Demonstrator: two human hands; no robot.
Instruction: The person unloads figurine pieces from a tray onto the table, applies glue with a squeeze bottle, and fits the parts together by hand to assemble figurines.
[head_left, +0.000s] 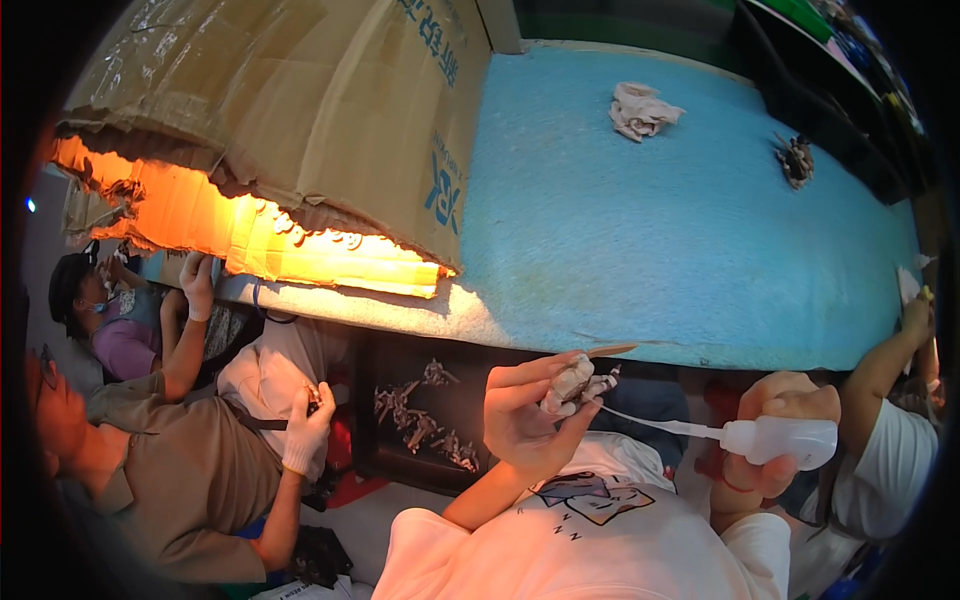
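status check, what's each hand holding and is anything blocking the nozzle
Left hand pinching pale piece. Right hand gripping bottle. Nozzle aimed at piece, contact unclear. Nothing visible blocking it.

Your head-worn fisheye view looks down from close above your left hand (528, 425) and right hand (758, 478). It faces forward across the blue desk (650, 230).

The bare left hand (522, 425), at five o'clock, pinches with thumb and fingertips; the bare right hand (752, 473), at four o'clock, curls into a grip.
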